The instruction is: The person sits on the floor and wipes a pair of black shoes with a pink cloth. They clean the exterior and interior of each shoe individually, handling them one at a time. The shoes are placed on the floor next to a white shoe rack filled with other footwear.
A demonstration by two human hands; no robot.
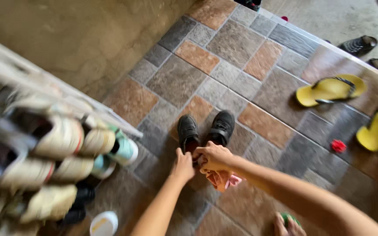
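Orange cloth is bunched under the right hand, whose fingers are closed on it, while the left hand is pressed, fingers curled, against the heel of the left of two black shoes; whether that heel is actually gripped cannot be told. The pair is stood side by side on the tiled floor, toes pointing away, the right shoe just ahead of the right hand. Wiping is judged to be barely under way (no cleaned patch can be made out on either shoe). Further out, a blurred shoe rack is crowded with pale shoes at the left, a white lid lies below it, and yellow sandals are left well apart at the right.
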